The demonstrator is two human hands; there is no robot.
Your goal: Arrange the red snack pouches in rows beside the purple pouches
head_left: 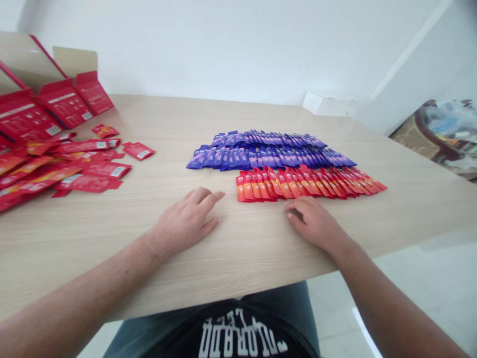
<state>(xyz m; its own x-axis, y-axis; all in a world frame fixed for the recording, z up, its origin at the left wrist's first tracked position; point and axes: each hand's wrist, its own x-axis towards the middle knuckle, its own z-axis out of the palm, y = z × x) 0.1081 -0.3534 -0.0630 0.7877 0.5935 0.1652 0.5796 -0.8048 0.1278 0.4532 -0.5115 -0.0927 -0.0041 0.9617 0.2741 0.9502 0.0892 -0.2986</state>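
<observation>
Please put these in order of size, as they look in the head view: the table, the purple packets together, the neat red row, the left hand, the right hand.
1. Table
2. Purple packets
3. Neat red row
4. Left hand and right hand: too alike to rank

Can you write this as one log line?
left hand: open, empty | right hand: curled, by red packet row | purple packets: behind | loose red packets: at left
</observation>
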